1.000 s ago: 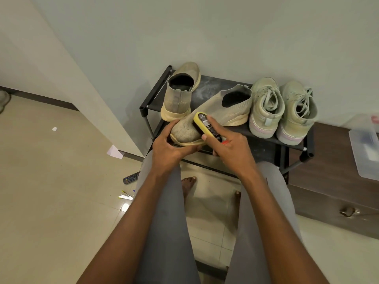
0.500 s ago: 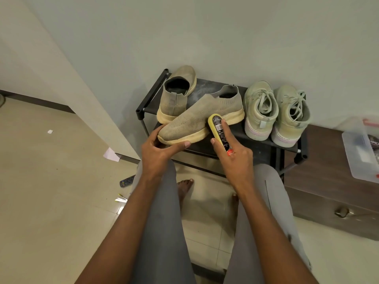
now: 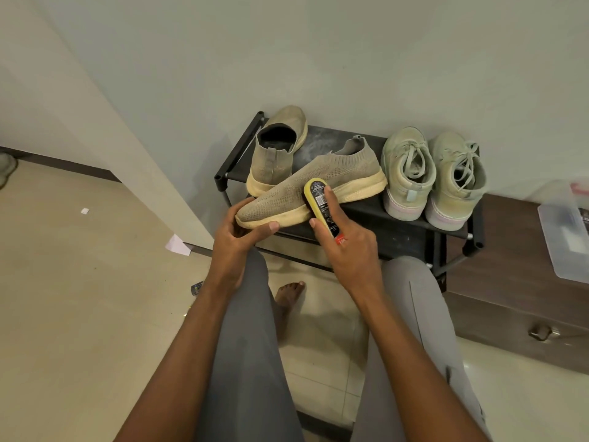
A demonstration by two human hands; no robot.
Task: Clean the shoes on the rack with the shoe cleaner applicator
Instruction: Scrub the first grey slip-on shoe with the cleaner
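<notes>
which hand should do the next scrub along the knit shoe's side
Right. The right hand already grips the shoe cleaner applicator, its yellow pad lying against the knit shoe. The left hand holds the shoe's toe, steadying it, so it looks better kept there.

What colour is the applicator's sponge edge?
Yellow; the applicator has a black labelled body, seen in the head view.

Qty: 2 knit slip-on shoes (image 3: pixel 306 189) (image 3: pixel 277 148), 2 lace-up sneakers (image 3: pixel 406 173) (image 3: pixel 455 180), 1 applicator (image 3: pixel 320 205), 1 rack (image 3: pixel 398 231), 2 hands (image 3: pixel 237 240) (image 3: pixel 347 250).
</notes>
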